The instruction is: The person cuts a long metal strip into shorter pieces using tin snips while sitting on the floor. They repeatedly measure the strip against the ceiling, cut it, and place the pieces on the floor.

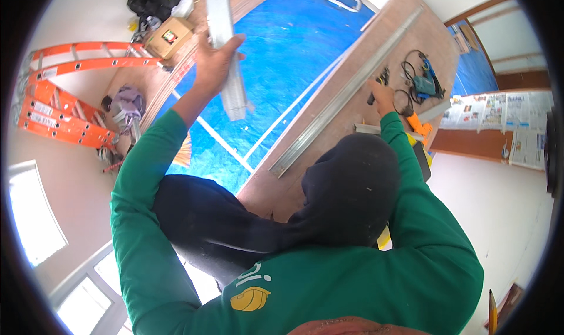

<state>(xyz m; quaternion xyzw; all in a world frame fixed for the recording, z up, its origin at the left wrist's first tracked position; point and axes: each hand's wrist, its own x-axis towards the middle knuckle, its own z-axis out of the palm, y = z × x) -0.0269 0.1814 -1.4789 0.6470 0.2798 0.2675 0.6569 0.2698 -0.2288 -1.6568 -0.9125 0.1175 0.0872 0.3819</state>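
Observation:
My left hand (212, 65) is raised and wrapped round a silvery metal channel (222, 18), which slants up past the top edge of the picture. The channel's lower end hangs over the blue floor sheet. My right hand (384, 96) is closed on a small dark hand tool (383, 77) above the wooden board; its exact kind is partly hidden by my fingers. A second, long metal channel (329, 115) lies lengthwise on the board (282, 118), just left of my right hand. To the right of that hand lies a teal power tool (424, 86) with a black cord.
An orange tool (418, 126) and short metal pieces (436, 110) lie at the board's right side. Orange ladders (70, 120) stand at left, near a cardboard box (168, 37) and a black bag (154, 3). Blue sheeting (282, 53) covers the floor. Newspaper (499, 112) hangs at right.

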